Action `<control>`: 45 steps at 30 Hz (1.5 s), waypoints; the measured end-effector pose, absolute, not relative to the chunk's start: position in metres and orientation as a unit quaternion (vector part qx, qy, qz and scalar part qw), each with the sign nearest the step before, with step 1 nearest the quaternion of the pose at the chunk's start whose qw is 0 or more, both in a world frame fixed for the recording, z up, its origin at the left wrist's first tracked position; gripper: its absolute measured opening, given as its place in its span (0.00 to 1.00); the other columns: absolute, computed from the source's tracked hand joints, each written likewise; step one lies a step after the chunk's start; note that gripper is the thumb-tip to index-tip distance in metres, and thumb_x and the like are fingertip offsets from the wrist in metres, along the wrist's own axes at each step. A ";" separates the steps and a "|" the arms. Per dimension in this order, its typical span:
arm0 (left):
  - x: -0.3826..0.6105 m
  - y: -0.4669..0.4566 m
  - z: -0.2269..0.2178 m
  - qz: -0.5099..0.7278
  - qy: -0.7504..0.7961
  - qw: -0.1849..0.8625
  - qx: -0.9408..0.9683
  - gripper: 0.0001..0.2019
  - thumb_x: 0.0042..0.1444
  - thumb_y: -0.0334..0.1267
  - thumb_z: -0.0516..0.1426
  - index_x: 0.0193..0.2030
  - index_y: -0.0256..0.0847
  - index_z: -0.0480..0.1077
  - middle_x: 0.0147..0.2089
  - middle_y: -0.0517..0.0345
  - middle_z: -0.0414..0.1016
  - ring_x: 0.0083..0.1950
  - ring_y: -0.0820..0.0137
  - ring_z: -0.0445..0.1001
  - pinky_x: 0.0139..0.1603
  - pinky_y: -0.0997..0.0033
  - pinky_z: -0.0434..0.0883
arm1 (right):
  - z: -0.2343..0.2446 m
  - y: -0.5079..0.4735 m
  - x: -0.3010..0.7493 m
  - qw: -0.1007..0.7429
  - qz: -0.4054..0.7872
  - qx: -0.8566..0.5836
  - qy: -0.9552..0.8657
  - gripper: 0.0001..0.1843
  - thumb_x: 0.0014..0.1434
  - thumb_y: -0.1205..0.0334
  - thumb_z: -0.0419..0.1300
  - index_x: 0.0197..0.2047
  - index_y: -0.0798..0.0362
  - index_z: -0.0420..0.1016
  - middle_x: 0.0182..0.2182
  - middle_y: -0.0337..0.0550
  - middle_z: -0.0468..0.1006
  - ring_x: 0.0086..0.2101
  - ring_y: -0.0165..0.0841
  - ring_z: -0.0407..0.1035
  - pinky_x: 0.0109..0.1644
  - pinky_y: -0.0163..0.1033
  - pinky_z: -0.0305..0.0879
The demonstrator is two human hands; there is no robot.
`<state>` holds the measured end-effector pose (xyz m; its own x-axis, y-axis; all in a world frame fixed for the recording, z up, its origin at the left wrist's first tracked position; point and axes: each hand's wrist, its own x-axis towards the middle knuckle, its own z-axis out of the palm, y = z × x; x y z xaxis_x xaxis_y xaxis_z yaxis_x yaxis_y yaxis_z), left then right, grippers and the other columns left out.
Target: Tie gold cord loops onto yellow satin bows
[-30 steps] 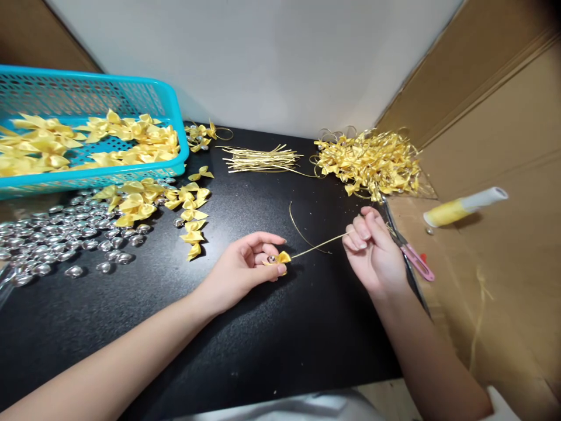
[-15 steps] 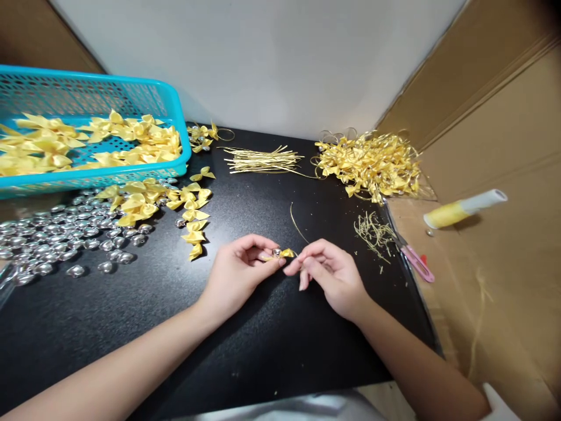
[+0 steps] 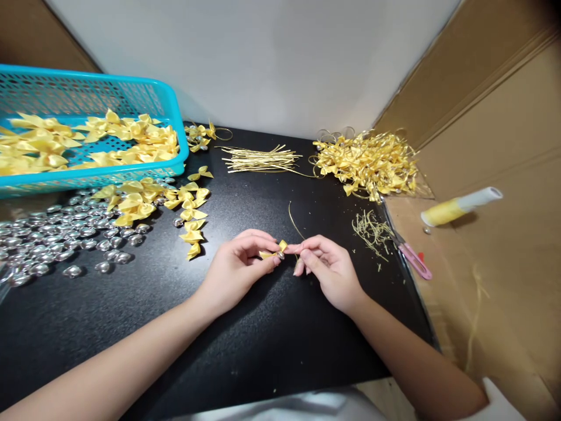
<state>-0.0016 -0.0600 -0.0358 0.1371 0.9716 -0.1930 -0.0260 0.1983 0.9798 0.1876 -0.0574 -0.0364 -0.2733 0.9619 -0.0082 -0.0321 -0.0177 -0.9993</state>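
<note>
My left hand [image 3: 232, 270] pinches a small yellow ribbon bow [image 3: 283, 245] between thumb and fingers. A shiny silver bead [image 3: 281, 255] shows against the bow at the fingertips. From the left, my right hand's [image 3: 332, 273] index finger reaches the bow's edge. Its thumb and fingers close on a thin gold cord [image 3: 294, 221], whose free end curves up and away over the black table [image 3: 245, 351]. The point where cord and bow meet is hidden by the fingers. Left of my hands lies a short column of loose yellow bows [image 3: 193, 236].
A blue basket [image 3: 179, 126] of yellow bows stands at the back left, with many silver beads [image 3: 65, 234] before it. Cut gold cords [image 3: 260, 159] lie at the back. Finished-looking bows with loops [image 3: 368, 164] are piled right, near cord scraps [image 3: 372, 231] and pink-handled scissors [image 3: 415, 261].
The bow and bead have turned in my left fingers. My right hand has moved slightly left and up, its index finger now touching the bow. The view has shifted a little.
</note>
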 end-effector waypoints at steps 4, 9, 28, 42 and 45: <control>-0.003 -0.060 -0.034 0.429 0.498 0.595 0.463 0.05 0.46 0.37 0.68 0.28 0.38 0.79 0.45 0.53 0.76 0.42 0.70 0.77 0.40 0.75 0.74 | -0.037 -0.057 0.186 0.437 0.575 -0.417 -0.552 0.12 0.61 0.51 0.61 0.34 0.51 0.74 0.29 0.40 0.81 0.25 0.27 0.72 0.30 0.33 0.67; -0.003 -0.062 -0.034 0.420 0.492 0.595 0.477 0.04 0.47 0.37 0.67 0.29 0.39 0.80 0.47 0.50 0.77 0.45 0.66 0.78 0.44 0.70 0.75 | -0.038 -0.060 0.187 0.407 0.570 -0.404 -0.588 0.09 0.63 0.55 0.59 0.35 0.51 0.74 0.32 0.41 0.82 0.31 0.30 0.76 0.37 0.36 0.72; -0.005 -0.058 -0.027 0.395 0.462 0.663 0.437 0.13 0.50 0.37 0.66 0.42 0.38 0.74 0.35 0.57 0.81 0.35 0.74 0.77 0.40 0.77 0.74 | -0.027 -0.066 0.186 0.416 0.434 -0.373 -0.707 0.06 0.64 0.67 0.56 0.38 0.50 0.75 0.45 0.46 0.82 0.46 0.34 0.77 0.53 0.42 0.72; -0.013 -0.049 -0.023 0.344 0.473 0.734 0.344 0.12 0.48 0.43 0.68 0.33 0.37 0.78 0.35 0.51 0.82 0.31 0.71 0.79 0.32 0.76 0.75 | -0.017 -0.037 0.209 0.574 0.647 -0.388 -0.317 0.09 0.59 0.56 0.64 0.34 0.47 0.68 0.19 0.28 0.55 0.17 0.22 0.50 0.22 0.28 0.58; -0.017 -0.047 -0.021 0.271 0.443 0.769 0.373 0.10 0.49 0.42 0.68 0.31 0.36 0.79 0.32 0.51 0.82 0.27 0.73 0.77 0.29 0.78 0.73 | -0.014 -0.031 0.216 0.576 0.652 -0.390 -0.300 0.09 0.59 0.57 0.63 0.34 0.47 0.66 0.21 0.29 0.47 0.19 0.24 0.42 0.19 0.28 0.49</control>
